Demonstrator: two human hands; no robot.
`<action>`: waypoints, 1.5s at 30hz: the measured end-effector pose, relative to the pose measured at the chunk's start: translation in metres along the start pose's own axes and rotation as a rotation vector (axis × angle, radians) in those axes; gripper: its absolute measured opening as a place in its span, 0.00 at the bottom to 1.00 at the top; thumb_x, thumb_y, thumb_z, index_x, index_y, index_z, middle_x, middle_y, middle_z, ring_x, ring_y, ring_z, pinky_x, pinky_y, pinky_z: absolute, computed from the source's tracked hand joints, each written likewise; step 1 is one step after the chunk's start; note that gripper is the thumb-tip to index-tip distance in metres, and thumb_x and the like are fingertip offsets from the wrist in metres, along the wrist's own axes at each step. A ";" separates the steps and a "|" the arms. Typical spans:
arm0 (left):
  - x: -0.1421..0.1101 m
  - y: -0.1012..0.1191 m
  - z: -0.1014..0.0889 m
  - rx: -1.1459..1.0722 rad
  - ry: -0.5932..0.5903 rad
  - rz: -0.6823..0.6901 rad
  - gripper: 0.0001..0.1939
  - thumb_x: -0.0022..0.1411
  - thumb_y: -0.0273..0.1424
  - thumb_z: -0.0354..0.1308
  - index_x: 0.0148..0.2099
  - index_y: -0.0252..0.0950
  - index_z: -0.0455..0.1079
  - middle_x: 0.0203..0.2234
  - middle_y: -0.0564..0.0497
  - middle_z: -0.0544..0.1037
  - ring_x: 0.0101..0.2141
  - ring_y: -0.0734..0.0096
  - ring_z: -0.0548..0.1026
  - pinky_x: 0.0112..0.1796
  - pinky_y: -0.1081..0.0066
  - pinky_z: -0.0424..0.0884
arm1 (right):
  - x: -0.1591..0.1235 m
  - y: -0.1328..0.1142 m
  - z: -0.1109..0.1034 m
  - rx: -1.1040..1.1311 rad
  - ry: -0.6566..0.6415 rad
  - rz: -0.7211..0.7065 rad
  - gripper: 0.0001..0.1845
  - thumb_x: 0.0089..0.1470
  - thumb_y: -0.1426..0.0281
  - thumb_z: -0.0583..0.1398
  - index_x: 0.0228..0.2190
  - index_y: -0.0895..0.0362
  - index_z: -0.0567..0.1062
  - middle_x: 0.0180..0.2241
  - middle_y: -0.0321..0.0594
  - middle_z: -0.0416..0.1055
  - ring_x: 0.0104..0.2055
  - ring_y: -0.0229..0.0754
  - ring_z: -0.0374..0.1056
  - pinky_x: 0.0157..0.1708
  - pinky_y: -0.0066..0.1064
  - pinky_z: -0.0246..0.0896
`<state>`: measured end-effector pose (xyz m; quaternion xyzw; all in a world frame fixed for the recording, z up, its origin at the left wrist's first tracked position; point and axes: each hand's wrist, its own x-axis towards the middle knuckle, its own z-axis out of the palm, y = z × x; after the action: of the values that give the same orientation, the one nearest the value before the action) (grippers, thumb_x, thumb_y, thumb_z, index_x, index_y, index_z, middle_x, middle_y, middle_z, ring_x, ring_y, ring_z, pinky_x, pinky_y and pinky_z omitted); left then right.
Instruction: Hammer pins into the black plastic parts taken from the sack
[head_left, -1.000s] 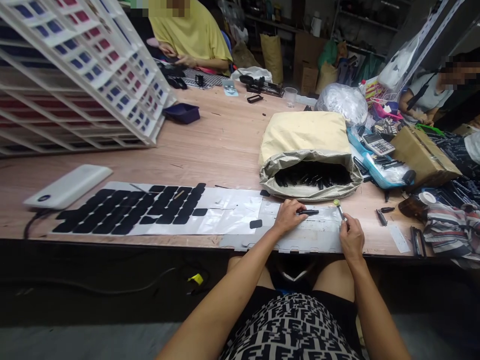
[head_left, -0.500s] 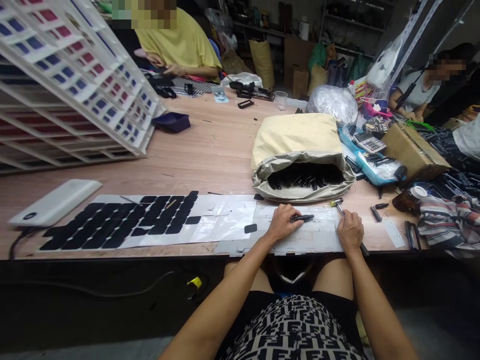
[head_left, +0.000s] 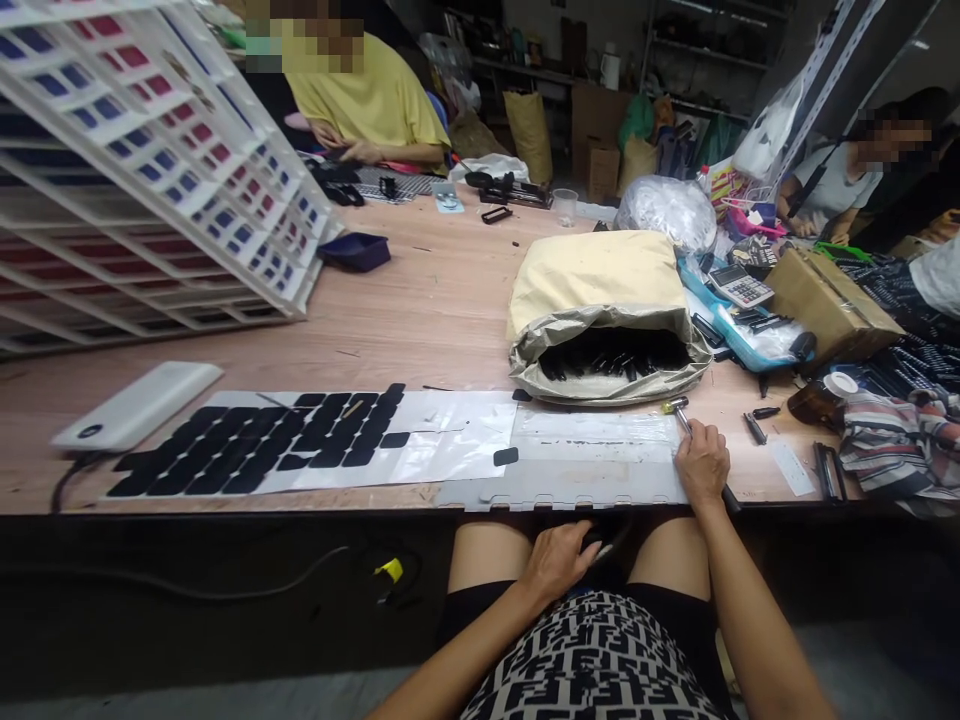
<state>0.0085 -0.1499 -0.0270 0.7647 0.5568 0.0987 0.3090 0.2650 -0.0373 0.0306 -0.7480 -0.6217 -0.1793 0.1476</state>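
Observation:
My right hand (head_left: 703, 465) rests on the table's front edge, fingers closed round a screwdriver (head_left: 681, 410) whose yellow-tipped end points away from me. My left hand (head_left: 561, 558) is below the table edge, between my knees, curled on a dark object I cannot make out. In front of me lies a clear plastic sheet (head_left: 596, 437) on a grey foam mat (head_left: 555, 488). A single black pad (head_left: 505, 456) lies just left of it. A long white sheet (head_left: 442, 445) bears several black pads (head_left: 262, 445) in rows.
An open beige sack (head_left: 600, 290) of black parts lies behind the sheet. A white power bank (head_left: 139, 403) is at left, a tilted white rack (head_left: 150, 150) beyond it. Clutter, a calculator (head_left: 739, 285) and a cardboard box (head_left: 829, 300) fill the right. Two other people sit at the far side.
My left hand left the plastic sheet and dropped below the table edge to my lap, taking the black piece with it. The right hand stayed on the screwdriver.

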 end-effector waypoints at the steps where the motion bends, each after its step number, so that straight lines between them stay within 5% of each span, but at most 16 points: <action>1: 0.001 0.003 -0.004 -0.020 -0.068 -0.034 0.17 0.63 0.37 0.57 0.52 0.39 0.74 0.31 0.49 0.81 0.34 0.62 0.79 0.34 0.69 0.69 | 0.000 0.000 0.000 -0.001 -0.002 0.001 0.15 0.60 0.72 0.53 0.47 0.55 0.73 0.37 0.43 0.67 0.40 0.45 0.59 0.36 0.34 0.48; 5: 0.013 0.025 -0.039 -0.134 -0.166 0.115 0.15 0.60 0.39 0.61 0.49 0.43 0.77 0.27 0.54 0.80 0.30 0.65 0.78 0.32 0.71 0.68 | 0.000 -0.001 -0.001 0.000 -0.016 0.003 0.15 0.60 0.72 0.53 0.48 0.56 0.73 0.37 0.44 0.67 0.40 0.45 0.59 0.36 0.34 0.49; 8: 0.051 0.035 -0.087 -0.148 0.054 0.212 0.14 0.64 0.39 0.57 0.46 0.39 0.77 0.32 0.50 0.81 0.33 0.66 0.77 0.36 0.69 0.71 | 0.000 -0.001 -0.001 0.000 -0.020 0.007 0.15 0.60 0.72 0.53 0.47 0.56 0.72 0.38 0.44 0.67 0.40 0.45 0.59 0.36 0.34 0.49; 12: 0.135 0.025 -0.152 0.038 0.402 -0.041 0.17 0.68 0.32 0.50 0.54 0.32 0.73 0.44 0.38 0.77 0.45 0.58 0.76 0.44 0.63 0.72 | 0.000 -0.002 -0.001 0.004 -0.017 0.007 0.16 0.60 0.72 0.53 0.48 0.56 0.72 0.37 0.44 0.67 0.40 0.46 0.59 0.36 0.34 0.48; 16: 0.203 0.014 -0.181 0.250 0.314 -0.445 0.20 0.66 0.29 0.52 0.57 0.25 0.70 0.53 0.27 0.71 0.52 0.45 0.74 0.48 0.55 0.72 | 0.000 -0.002 -0.001 0.003 -0.014 0.007 0.15 0.60 0.72 0.53 0.47 0.55 0.73 0.37 0.43 0.68 0.41 0.46 0.59 0.36 0.34 0.49; 20: 0.232 0.011 -0.183 0.264 0.214 -0.549 0.17 0.60 0.23 0.57 0.51 0.23 0.75 0.51 0.23 0.74 0.51 0.42 0.75 0.47 0.54 0.73 | 0.000 -0.003 -0.003 0.005 -0.024 0.018 0.16 0.60 0.72 0.53 0.48 0.56 0.73 0.37 0.44 0.68 0.41 0.46 0.59 0.36 0.34 0.49; 28: 0.234 -0.006 -0.183 0.235 0.197 -0.551 0.22 0.61 0.31 0.59 0.57 0.29 0.70 0.48 0.27 0.77 0.51 0.43 0.76 0.48 0.54 0.71 | 0.000 -0.005 -0.005 0.019 -0.050 0.027 0.16 0.60 0.72 0.53 0.48 0.56 0.72 0.38 0.45 0.67 0.41 0.46 0.59 0.36 0.35 0.49; 35: 0.216 0.019 -0.150 0.137 0.237 -0.353 0.19 0.66 0.38 0.53 0.56 0.37 0.67 0.48 0.34 0.76 0.49 0.45 0.76 0.47 0.55 0.69 | 0.000 -0.005 -0.004 0.007 -0.055 0.036 0.16 0.60 0.72 0.52 0.48 0.56 0.72 0.38 0.44 0.67 0.41 0.46 0.59 0.36 0.34 0.49; 40: 0.215 0.021 -0.144 -0.032 0.380 -0.512 0.19 0.68 0.36 0.49 0.57 0.32 0.62 0.46 0.29 0.77 0.48 0.42 0.76 0.44 0.53 0.69 | -0.001 -0.004 -0.004 0.008 -0.056 0.029 0.16 0.60 0.73 0.53 0.48 0.56 0.72 0.38 0.44 0.67 0.41 0.46 0.59 0.36 0.34 0.49; 45: 0.227 0.011 -0.158 -0.157 0.356 -0.616 0.26 0.58 0.37 0.62 0.56 0.34 0.64 0.49 0.30 0.76 0.50 0.40 0.75 0.45 0.53 0.69 | -0.001 -0.005 -0.005 0.008 -0.057 0.032 0.15 0.60 0.73 0.53 0.48 0.56 0.72 0.38 0.44 0.67 0.41 0.46 0.59 0.37 0.34 0.49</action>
<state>0.0208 0.1120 0.0604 0.5057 0.7970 0.1752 0.2801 0.2600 -0.0395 0.0350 -0.7622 -0.6141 -0.1533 0.1357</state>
